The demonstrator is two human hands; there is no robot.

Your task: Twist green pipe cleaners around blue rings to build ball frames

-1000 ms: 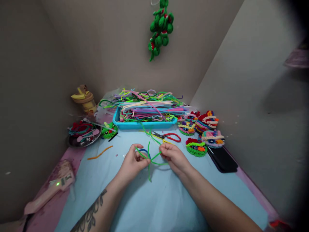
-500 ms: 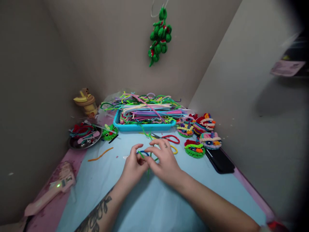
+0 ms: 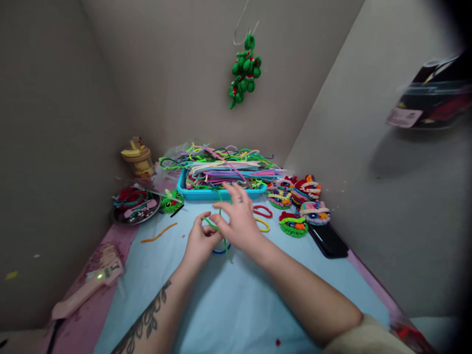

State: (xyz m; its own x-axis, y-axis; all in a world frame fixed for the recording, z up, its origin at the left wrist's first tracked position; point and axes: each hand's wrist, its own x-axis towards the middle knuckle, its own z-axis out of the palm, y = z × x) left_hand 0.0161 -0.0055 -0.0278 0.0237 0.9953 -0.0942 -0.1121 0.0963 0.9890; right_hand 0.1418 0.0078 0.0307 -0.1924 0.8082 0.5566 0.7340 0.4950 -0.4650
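Observation:
My left hand (image 3: 201, 241) pinches a bent green pipe cleaner (image 3: 210, 223) between thumb and fingertips above the blue cloth. Close beside it, slightly higher, is my right hand (image 3: 240, 219); its thumb and index finger close on the green strand while the other fingers stretch out. One strand end hangs down below the hands. Under them, a dark blue loop (image 3: 221, 251) lies partly hidden by my left hand. Just past my right hand lie a red loop (image 3: 263, 212), which looks like a scissor handle, and a yellow loop (image 3: 262, 225).
Behind stands a blue tray (image 3: 221, 195) heaped with pipe cleaners. Several colourful fuzzy figures (image 3: 293, 225) and a black phone (image 3: 329, 241) lie right. Left are a metal bowl (image 3: 136, 216), a green figure (image 3: 171, 201), an orange pipe cleaner (image 3: 159, 233) and a glue gun (image 3: 92, 287).
My right hand has lifted and moved away from me, its fingers stretching further. The green pipe cleaner has risen with the hands, leaving the blue loop lower down. The camera view has shifted slightly.

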